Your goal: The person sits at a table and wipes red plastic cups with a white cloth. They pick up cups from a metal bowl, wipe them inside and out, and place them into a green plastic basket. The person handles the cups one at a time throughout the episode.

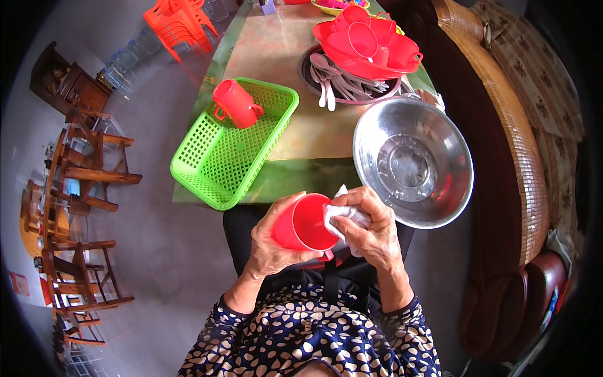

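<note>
My left hand (269, 244) grips a red plastic cup (304, 225) from its left side, the mouth tilted toward me. My right hand (370, 227) presses a white cloth (342, 217) against the cup's right rim. Both hands are over my lap, just in front of the table edge. A second red cup (235, 103) lies in a green plastic basket (220, 169) on the table to the left. A big steel bowl (411, 160) stands to the right of my hands, overhanging the table edge.
Further back a red basin (402, 53) holds more red cups, resting on a round tray with several white spoons (326, 78). Wooden chairs (85, 176) stand on the floor at the left, red stools (179, 25) at the top. A woven-mat bench (502, 125) runs along the right.
</note>
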A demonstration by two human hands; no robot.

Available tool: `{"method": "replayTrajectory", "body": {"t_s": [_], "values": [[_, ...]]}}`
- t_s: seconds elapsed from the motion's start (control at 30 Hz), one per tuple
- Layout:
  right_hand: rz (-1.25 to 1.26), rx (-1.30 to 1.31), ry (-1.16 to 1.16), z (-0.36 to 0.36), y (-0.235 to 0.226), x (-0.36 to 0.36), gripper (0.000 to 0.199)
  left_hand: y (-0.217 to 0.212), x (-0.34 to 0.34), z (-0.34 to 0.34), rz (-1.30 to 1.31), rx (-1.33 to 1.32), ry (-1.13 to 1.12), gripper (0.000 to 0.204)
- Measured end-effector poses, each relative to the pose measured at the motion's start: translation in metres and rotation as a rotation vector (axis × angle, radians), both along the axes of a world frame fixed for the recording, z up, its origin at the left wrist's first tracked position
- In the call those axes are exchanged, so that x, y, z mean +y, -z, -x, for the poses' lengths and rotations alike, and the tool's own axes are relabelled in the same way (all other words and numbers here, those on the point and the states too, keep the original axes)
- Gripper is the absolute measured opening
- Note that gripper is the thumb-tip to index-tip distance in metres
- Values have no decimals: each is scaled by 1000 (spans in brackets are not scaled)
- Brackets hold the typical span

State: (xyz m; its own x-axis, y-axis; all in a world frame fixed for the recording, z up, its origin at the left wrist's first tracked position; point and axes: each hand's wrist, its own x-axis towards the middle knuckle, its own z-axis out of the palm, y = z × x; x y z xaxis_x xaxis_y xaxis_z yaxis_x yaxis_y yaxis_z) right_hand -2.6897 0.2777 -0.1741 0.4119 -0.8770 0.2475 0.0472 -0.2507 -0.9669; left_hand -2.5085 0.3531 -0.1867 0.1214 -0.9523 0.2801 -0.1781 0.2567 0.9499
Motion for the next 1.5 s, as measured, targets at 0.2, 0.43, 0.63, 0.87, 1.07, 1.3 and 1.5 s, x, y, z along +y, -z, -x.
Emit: {"method": "replayTrajectory", "body": {"t_s": [0.2, 0.43, 0.63, 0.87, 1.07, 1.3, 1.5], "values": [[142, 70, 27, -15, -19, -13, 25, -6, -1, 2, -43, -92, 52, 88], [-20, 151, 16, -3, -5, -10, 27, -8, -3, 1, 34, -119, -1, 84], [-214, 201, -30, 10, 4, -4, 27, 10, -10, 0, 227, -151, 17, 83], [271, 157, -117, -4, -4, -22, 28, 4, -3, -6, -151, 72, 216, 82], [784, 156, -267, -15, -31, -12, 35, 12, -7, -24, -366, 515, 629, 79], [464, 274, -142, -9, -21, -17, 33, 2, -7, -24, -180, 205, 384, 83], [75, 259, -113, -5, -5, -11, 27, -8, -9, -20, 96, -140, 128, 80]]}}
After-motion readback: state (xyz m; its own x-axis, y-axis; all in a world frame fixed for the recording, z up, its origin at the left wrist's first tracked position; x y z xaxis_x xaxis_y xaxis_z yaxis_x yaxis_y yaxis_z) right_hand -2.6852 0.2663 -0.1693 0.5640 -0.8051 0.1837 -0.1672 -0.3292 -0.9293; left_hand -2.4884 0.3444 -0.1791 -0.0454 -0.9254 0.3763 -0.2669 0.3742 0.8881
